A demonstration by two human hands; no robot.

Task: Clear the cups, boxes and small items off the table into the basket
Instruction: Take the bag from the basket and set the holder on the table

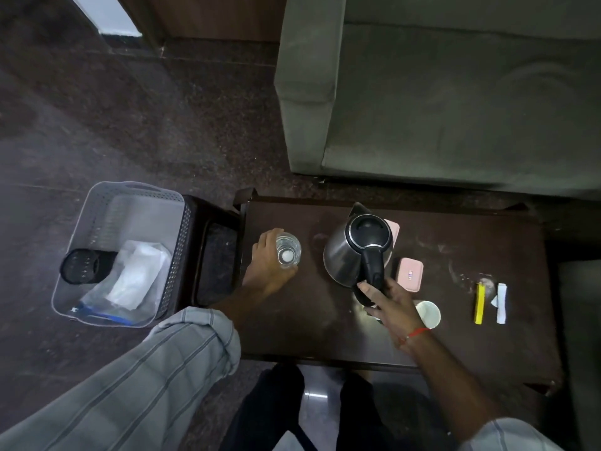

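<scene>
My left hand [266,265] is wrapped around a clear plastic bottle with a white cap [288,252], standing at the left end of the dark table [487,336]. My right hand [388,302] grips the black handle of a steel kettle [354,252] in the table's middle. A white paper cup [428,314] stands just right of that hand. A pink box [410,275] lies beside the kettle, and another pink item [394,230] peeks out behind it. A yellow sachet [479,303] and a white sachet [502,303] lie further right. The grey basket [130,196] sits to the left of the table.
The basket rests on a dark stool [214,255] and holds a black cup [85,265], white paper and a clear bag. A grey-green sofa [455,92] stands behind the table. My legs are at the table's near edge.
</scene>
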